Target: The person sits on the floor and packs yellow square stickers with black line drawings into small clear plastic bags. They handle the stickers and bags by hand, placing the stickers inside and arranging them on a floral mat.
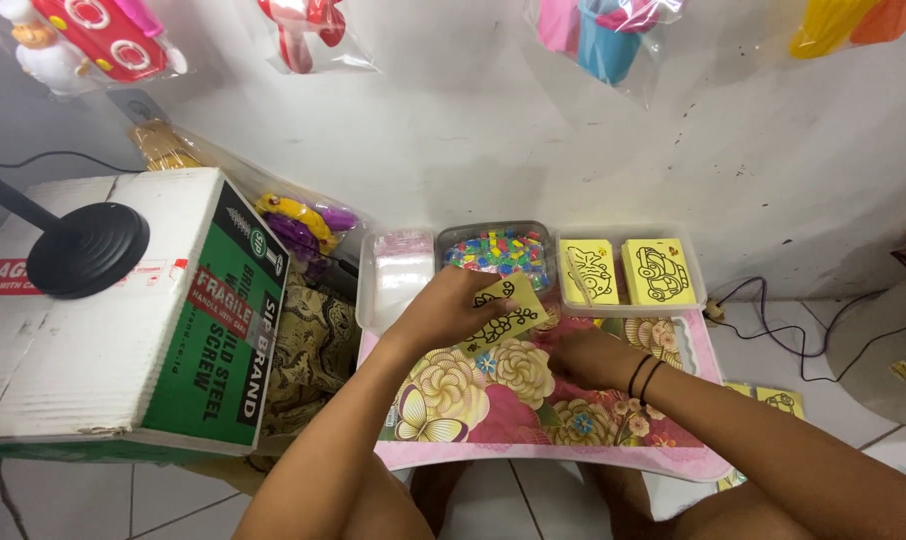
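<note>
The left hand [443, 310] pinches a small yellow card [505, 310] with a black flower drawing on it. The thumb and fingers press together on the card's left edge and hold it up, tilted, just above the flowery board [493, 410]. The right hand [588, 358] rests low on that board, just beside the card. Its fingers curl down, and I cannot tell if they hold anything. Two black bands [645, 376] sit on the right wrist.

The flowery board is a pink lap table with big flowers and a butterfly printed on it. It has nothing else on it but the hands and the card.

Behind the hands stand three trays in a row. The white tray [401, 275] on the left holds clear little bags. The grey tray [497, 248] in the middle is full of tiny pieces in many colours. The tray on the right [630, 272] holds two piles of yellow cards with black pictures.

So one card is out and in the hand, and it looks plain, with no colour on it yet. The piles look tall, so many cards are left. A few yellow cards [770, 398] lie on the floor to the right. A big cardboard box [123, 330] stands on the left.
</note>
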